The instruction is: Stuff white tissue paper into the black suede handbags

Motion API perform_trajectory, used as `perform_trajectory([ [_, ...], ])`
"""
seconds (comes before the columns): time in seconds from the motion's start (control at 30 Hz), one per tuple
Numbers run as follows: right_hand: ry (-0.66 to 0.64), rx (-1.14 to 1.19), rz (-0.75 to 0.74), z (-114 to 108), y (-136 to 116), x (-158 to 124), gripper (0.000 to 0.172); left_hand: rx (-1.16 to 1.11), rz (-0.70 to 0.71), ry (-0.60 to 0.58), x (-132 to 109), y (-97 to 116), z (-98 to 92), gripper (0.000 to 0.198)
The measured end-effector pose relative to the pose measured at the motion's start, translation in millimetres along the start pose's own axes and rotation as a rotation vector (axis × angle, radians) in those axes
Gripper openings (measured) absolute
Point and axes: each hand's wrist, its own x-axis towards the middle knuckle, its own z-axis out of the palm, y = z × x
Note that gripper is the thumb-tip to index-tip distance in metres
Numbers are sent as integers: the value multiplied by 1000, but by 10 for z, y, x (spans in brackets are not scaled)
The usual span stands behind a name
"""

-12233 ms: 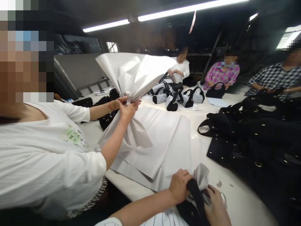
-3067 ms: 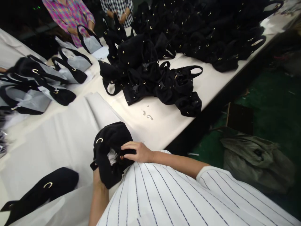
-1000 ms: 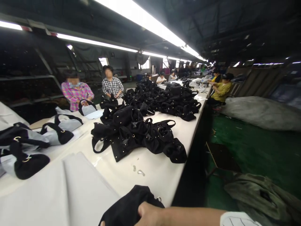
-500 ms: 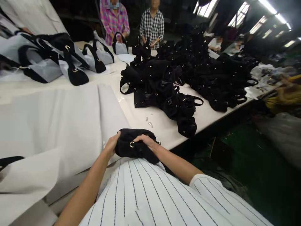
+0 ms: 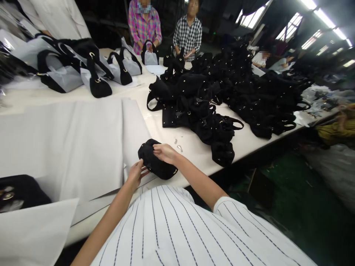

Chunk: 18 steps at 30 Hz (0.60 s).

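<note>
A small black fabric handbag [image 5: 159, 166] with metal fittings is tilted at the table's near edge, in front of my body. My left hand [image 5: 135, 173] grips its left side, thumb on top and fingers underneath. On the upper side, my right hand [image 5: 164, 152] pinches the black cloth between thumb and fingers. The bag's underside is hidden. Large sheets of pale grey material [image 5: 94, 144] lie just left of it.
A big heap of black bags [image 5: 194, 96] covers the table's right and middle. Bags with grey wrapping [image 5: 65, 75] stand at the back left. Two people in checked shirts [image 5: 145, 26] work across the table [image 5: 194, 159]. Another black bag [image 5: 24, 192] lies at the lower left.
The bag has been turned over and set farther forward, nearer the tabletop. My right hand has shifted from its ring side to pinching the cloth on top. The view has swung slightly left.
</note>
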Motion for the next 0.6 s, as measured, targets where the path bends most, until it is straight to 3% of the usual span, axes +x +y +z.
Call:
perform_trajectory([
  [0.07,-6,-245,-152,-271,-62,-61,21,12,30,53,-30,21,-8,31],
  [0.17,197,-684,-438,-724,-154,11,20,43,83,91,-96,7,30,35],
  [0.23,279,-902,-518,-963,-148,142,18,50,67,32,-137,-35,97,35],
  [0.3,280,-978,-506,-1107,-71,261,19,30,11,-55,-159,-81,168,36],
  [0.43,255,-1003,-548,-1111,202,262,21,6,38,-99,-136,-134,201,41],
  [0.53,262,-1143,-650,-940,370,87,29,25,127,-53,-126,-133,121,44],
  [0.6,344,-1230,-643,-795,436,-22,41,18,134,-12,-143,-123,63,46],
])
